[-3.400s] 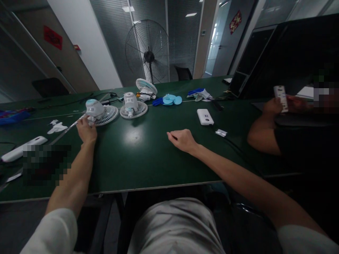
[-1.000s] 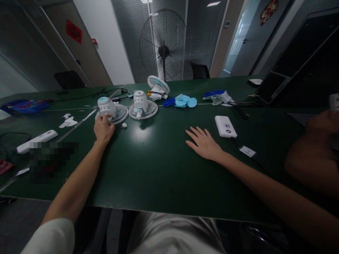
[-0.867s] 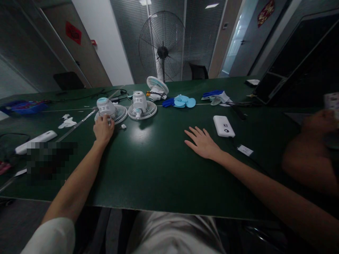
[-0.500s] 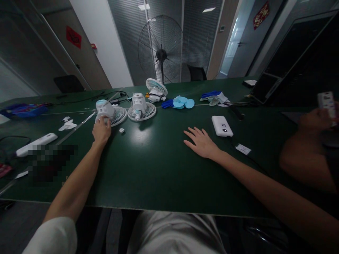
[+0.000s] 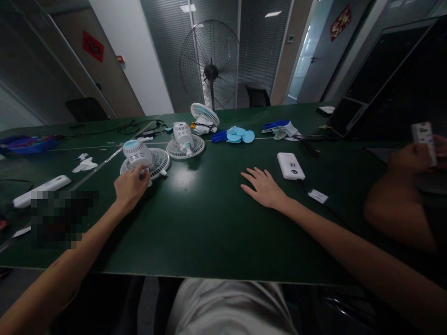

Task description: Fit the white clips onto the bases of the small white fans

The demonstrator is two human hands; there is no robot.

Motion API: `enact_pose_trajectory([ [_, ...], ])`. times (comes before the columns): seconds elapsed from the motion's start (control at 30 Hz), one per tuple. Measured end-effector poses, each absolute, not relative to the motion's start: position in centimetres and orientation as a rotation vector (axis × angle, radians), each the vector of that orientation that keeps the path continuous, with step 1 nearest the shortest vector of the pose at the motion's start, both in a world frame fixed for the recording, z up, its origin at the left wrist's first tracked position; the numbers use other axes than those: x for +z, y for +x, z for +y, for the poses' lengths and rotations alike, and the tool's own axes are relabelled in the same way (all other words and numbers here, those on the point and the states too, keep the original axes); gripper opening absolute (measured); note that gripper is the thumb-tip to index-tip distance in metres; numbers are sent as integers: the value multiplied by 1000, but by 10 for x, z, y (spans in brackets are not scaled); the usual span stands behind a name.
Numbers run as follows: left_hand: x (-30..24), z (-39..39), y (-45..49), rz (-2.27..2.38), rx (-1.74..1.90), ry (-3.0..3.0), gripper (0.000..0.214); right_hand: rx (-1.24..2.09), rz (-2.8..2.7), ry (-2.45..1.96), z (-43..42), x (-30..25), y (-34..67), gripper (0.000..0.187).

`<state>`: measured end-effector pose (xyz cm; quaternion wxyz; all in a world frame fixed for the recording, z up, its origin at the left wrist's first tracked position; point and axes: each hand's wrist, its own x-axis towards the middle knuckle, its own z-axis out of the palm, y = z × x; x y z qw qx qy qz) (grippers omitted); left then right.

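At the left, a small white fan [image 5: 138, 152] lies grille-down on the green table, its motor housing with a light-blue cap facing up. My left hand [image 5: 131, 188] has its fingers curled at the near side of this fan and looks closed on its lower part; the fingertips are partly hidden. Just right of that hand, a small white piece [image 5: 164, 172] shows at the grille's edge. A second small fan [image 5: 183, 139] lies grille-down beside the first. My right hand [image 5: 263, 187] rests flat on the table with fingers spread, holding nothing, left of a white power bank [image 5: 291, 166].
Behind stand a third small fan [image 5: 204, 118], light-blue discs [image 5: 239, 135] and blue-and-white gloves [image 5: 282, 129]. A white power strip [image 5: 42, 190] lies left. At the right, another person's hand [image 5: 410, 158] holds a white object [image 5: 424, 139]. A cable runs from the power bank.
The left fan has come nearer and turned a little, its grille now reaching the small white piece. My left hand has drawn back toward me with it. My right hand stays put.
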<state>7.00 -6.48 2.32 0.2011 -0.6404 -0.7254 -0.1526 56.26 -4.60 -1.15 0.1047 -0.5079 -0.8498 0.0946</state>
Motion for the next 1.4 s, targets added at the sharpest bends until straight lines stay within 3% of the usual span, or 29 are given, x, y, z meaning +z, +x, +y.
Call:
enact_pose_trajectory([
  [0.33, 16, -152, 148, -1485, -773, -2267, 21, 334, -2568, -1089, -71, 0, 536, 61],
  [0.63, 7, -114, 253, -1023, -1011, -2573, 13, 54, -2713, -427, -105, 11, 505, 44],
  [0.97, 8, -95, 286, -1032, -932, -2873, 25, -55, -2543, -638, -104, 3, 518, 21],
  [1.23, 20, -109, 255, -778, -650, -3113, 68, -234, -2573, -758, -104, 5, 523, 32],
  [1.4, 14, -103, 249, -724, -621, -3094, 52, -269, -2689, -685, -106, 9, 526, 34],
])
